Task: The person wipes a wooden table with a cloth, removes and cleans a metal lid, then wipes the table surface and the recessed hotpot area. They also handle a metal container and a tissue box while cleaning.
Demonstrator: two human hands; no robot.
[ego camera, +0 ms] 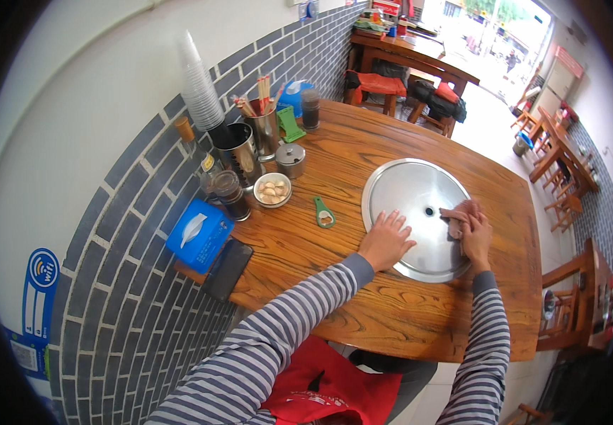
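A round stainless steel cover (412,196) with a small dark hole near its middle is set in the wooden table (306,276). My left hand (388,240) rests on the cover's near left part, fingers spread, holding nothing. Over at the cover's right edge, my right hand (477,239) grips a brownish-pink cloth (457,217) and presses it on the metal. To the left of the cover lies a green bottle opener (325,213). A white bowl of garlic cloves (273,190) stands beyond it, beside a lidded metal pot (290,160).
Along the brick wall stand a stack of plastic cups (200,85), a metal holder of chopsticks (261,127), a glass bottle (195,149) and dark jars (230,195). A blue tissue box (200,234) and a black slab (227,270) lie at the left edge. Stools (383,90) stand beyond.
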